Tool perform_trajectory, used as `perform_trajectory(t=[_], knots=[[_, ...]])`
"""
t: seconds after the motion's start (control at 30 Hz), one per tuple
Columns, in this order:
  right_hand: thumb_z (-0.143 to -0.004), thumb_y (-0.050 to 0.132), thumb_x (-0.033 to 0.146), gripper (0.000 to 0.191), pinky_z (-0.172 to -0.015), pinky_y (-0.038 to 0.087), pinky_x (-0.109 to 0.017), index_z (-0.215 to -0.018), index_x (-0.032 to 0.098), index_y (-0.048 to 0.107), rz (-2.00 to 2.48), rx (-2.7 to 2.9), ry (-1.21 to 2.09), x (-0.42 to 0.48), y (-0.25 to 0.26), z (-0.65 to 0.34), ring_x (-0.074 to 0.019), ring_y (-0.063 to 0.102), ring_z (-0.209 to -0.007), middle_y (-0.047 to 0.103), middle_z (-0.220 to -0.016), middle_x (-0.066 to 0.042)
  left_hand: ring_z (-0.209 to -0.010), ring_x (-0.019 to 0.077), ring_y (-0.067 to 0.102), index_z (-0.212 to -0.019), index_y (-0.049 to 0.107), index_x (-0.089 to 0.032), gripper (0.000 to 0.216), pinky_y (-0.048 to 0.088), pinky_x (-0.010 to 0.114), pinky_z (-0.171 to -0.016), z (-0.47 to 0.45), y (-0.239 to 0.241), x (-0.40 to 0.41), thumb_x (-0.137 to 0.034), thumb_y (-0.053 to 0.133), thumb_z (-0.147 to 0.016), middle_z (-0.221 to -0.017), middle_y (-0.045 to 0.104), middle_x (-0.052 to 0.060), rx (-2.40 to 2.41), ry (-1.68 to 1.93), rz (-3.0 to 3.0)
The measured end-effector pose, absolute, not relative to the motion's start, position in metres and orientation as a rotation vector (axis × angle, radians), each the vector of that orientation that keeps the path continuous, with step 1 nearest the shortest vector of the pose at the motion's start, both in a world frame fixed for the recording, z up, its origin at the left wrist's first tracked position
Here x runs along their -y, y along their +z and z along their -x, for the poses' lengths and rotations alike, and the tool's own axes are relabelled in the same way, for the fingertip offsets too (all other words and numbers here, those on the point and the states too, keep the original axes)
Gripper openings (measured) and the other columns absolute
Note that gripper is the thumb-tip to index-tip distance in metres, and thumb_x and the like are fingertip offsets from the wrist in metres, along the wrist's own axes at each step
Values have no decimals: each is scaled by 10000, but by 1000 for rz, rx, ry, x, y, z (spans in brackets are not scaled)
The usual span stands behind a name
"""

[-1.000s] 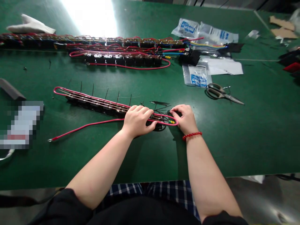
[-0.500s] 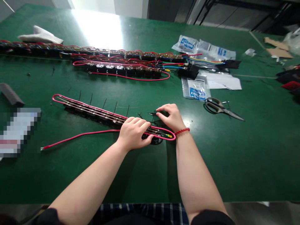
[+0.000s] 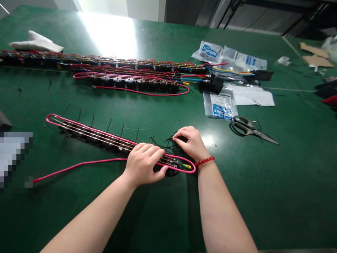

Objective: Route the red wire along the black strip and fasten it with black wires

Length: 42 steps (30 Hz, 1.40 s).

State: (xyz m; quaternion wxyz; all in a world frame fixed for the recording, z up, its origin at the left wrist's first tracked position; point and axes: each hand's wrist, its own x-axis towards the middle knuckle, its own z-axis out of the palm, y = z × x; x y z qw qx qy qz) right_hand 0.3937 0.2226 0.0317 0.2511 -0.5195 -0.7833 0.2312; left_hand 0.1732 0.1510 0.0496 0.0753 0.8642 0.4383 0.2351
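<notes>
A long strip of black modules (image 3: pixel 92 135) looped by a red wire (image 3: pixel 79 165) lies on the green table (image 3: pixel 263 175), with black cable ties standing up along it. My left hand (image 3: pixel 143 163) presses down on the strip's right end, fingers curled over it. My right hand (image 3: pixel 191 142), with a red bead bracelet at the wrist, reaches just beyond that end into a small pile of loose black cable ties (image 3: pixel 171 140), fingertips pinched on them.
Several finished wired strips (image 3: pixel 126 75) lie across the back of the table. Scissors (image 3: pixel 250 128) rest to the right, near plastic bags (image 3: pixel 219 105) and a white sheet (image 3: pixel 252 96). A white cloth (image 3: pixel 35 42) sits at the back left.
My right hand has left the strip's right end and moved up to the loose cable ties. The view has tilted, so everything sits lower in the picture. My left hand stays on the strip.
</notes>
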Motion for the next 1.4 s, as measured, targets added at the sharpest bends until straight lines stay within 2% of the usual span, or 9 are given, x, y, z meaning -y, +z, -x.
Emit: perform_trajectory(t=[0.17, 0.4, 0.63, 0.8, 1.03, 1.13, 1.23, 1.3, 1.4], knots=[[-838, 629, 231, 60, -815, 419, -360, -781, 220, 643, 1368, 2005, 671, -223, 29, -394, -207, 574, -869, 675, -858, -32, -915, 230, 638, -1001, 647, -185, 340, 438, 398, -848, -172, 50, -152, -468, 552, -839, -994, 712, 52, -1318, 706, -2604], [-899, 518, 253, 44, -738, 435, -312, -870, 226, 537, 1386, 1716, 827, -224, 20, -393, -175, 580, -797, 634, -819, -10, -910, 232, 640, -1006, 655, -193, 351, 441, 398, -852, -172, 50, -152, -480, 546, -836, -987, 714, 57, -1323, 689, -2606], [-839, 578, 251, 61, -679, 398, -300, -788, 217, 574, 1412, 1693, 623, -225, 24, -396, -174, 512, -785, 587, -863, -25, -905, 233, 639, -1004, 659, -192, 353, 442, 399, -852, -172, 50, -152, -482, 543, -838, -984, 714, 57, -1325, 708, -2610], [-823, 601, 273, 71, -659, 385, -292, -782, 215, 596, 1400, 1680, 694, -226, 23, -398, -158, 488, -724, 560, -761, 0, -906, 234, 636, -998, 660, -198, 346, 442, 394, -853, -172, 49, -152, -480, 544, -836, -984, 713, 59, -1335, 704, -2608], [-869, 551, 353, 140, -593, 368, -266, -840, 216, 557, 1451, 1602, 724, -227, 18, -397, -133, 441, -640, 532, -747, 5, -912, 235, 633, -1013, 656, -203, 342, 439, 398, -858, -171, 49, -152, -478, 521, -862, -991, 710, 61, -1337, 686, -2610], [-894, 520, 405, 184, -562, 362, -257, -881, 222, 511, 1419, 1546, 772, -228, 15, -395, -117, 427, -601, 562, -804, -3, -919, 237, 632, -1012, 658, -206, 346, 436, 399, -858, -171, 48, -152, -486, 516, -869, -993, 710, 66, -1336, 686, -2616], [-911, 494, 443, 217, -583, 390, -251, -893, 231, 456, 1361, 1448, 787, -228, 14, -394, -115, 482, -642, 606, -890, -20, -927, 234, 630, -1015, 659, -201, 354, 435, 396, -861, -170, 49, -152, -491, 509, -879, -1013, 709, 68, -1331, 689, -2623], [-919, 477, 451, 216, -582, 398, -247, -898, 246, 415, 1331, 1315, 783, -225, 18, -397, -118, 504, -633, 593, -794, 8, -934, 235, 629, -1021, 660, -199, 362, 434, 396, -863, -170, 49, -152, -495, 502, -886, -1021, 708, 68, -1328, 684, -2628], [-915, 485, 441, 207, -518, 363, -233, -895, 269, 371, 1258, 1078, 770, -209, 37, -407, -116, 460, -527, 460, -607, 74, -942, 238, 627, -1027, 660, -198, 372, 433, 398, -870, -169, 50, -151, -503, 494, -895, -1025, 706, 71, -1323, 676, -2632]])
